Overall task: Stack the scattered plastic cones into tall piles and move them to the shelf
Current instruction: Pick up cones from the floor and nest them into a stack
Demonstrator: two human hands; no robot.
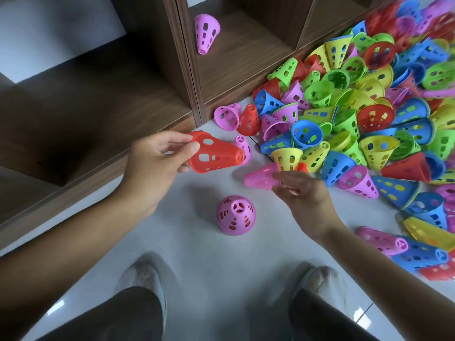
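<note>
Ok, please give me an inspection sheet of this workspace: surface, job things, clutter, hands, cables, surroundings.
Surface: pale glossy floor.
Job's things: red cone held sideways in the left hand; pink cone held in the right hand; pink cone standing upright on the floor, with red showing through its holes; pink cone lying in the shelf compartment.
Clutter: large mixed-colour cone pile on the floor at right.
Hands: left hand grips the red cone; right hand pinches the pink cone.
Cables: nothing seen.
Surroundings: dark wooden shelf; the person's feet below.

Glossy plastic cones (344,114), wood-grain shelf (152,80), seemingly glossy floor (202,254)
</note>
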